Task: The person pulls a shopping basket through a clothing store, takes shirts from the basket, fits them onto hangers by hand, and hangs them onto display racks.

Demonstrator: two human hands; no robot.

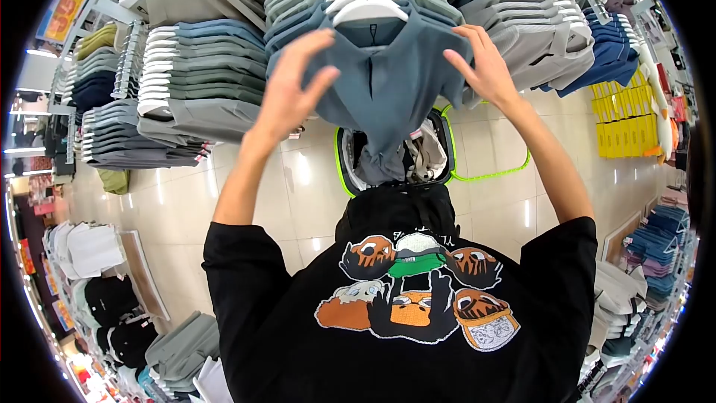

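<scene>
A blue-grey collared shirt (373,86) with a short front placket hangs facing me at the front of a row of shirts. Its white hanger (371,12) shows inside the collar. My left hand (294,86) is open, thumb and fingers apart, in front of the shirt's left-side shoulder in the view. On the opposite side, my right hand (486,67) is also open, its fingers by the other shoulder and sleeve. Whether either hand touches the fabric, I cannot tell. Below the hem stands a black basket (450,151) with bright green edging, holding grey and beige clothes.
Grey and green shirts (198,82) hang to the left, grey shirts (533,48) to the right. Yellow boxes (625,123) stand farther right. The tiled floor (298,172) runs beneath. Racks with caps (112,298) and folded clothes (656,246) flank me lower down.
</scene>
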